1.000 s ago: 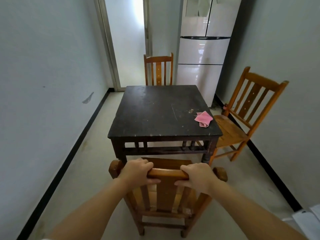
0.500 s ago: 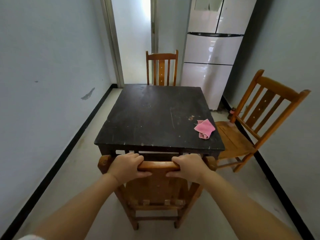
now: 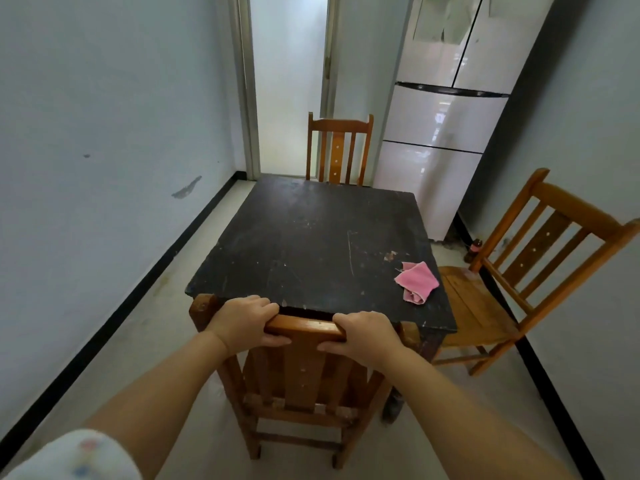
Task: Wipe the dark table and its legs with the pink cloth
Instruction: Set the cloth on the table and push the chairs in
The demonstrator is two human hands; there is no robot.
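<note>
left hand (image 3: pixel 245 320): fingers curled tight over the near chair (image 3: pixel 304 362) top rail
right hand (image 3: pixel 363 332): wrapped closed on the same rail
near chair: pushed against the dark table (image 3: pixel 311 244) near edge
pink cloth (image 3: pixel 416 282): crumpled on the dark table, by its right edge, untouched

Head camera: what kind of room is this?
Probably a small dining nook in a home, near the kitchen. A dark table has wooden chairs around it, such as the far chair, and a tall white fridge stands by the right wall.
</note>
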